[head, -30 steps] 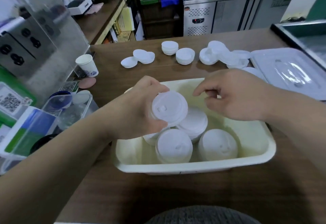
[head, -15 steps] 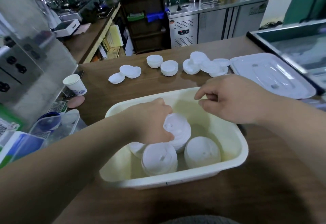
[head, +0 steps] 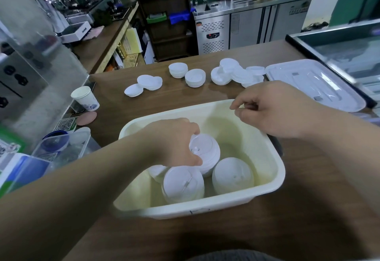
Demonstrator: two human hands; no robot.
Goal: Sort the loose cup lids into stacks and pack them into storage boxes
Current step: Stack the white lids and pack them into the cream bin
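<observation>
A cream plastic storage box (head: 273,153) stands on the brown table in front of me. Inside it are white lid stacks: one at the front left (head: 183,184), one at the front right (head: 233,176) and one behind them (head: 207,153). My left hand (head: 174,141) reaches into the box and grips that rear stack from the left. My right hand (head: 273,108) hovers over the box's far right rim, fingers curled with thumb and forefinger pinched, nothing visible in it. More loose lids and short stacks (head: 195,77) lie in a row on the far part of the table.
A clear box lid (head: 314,84) lies at the far right beside a metal-framed tray. A paper cup (head: 85,98), a pink disc and clear containers (head: 61,143) crowd the left edge. A mirrored panel stands at the left.
My left hand has lowered the lid stack from above the box down among the other stacks. My right hand stays above the far right rim. The view has tilted up.
</observation>
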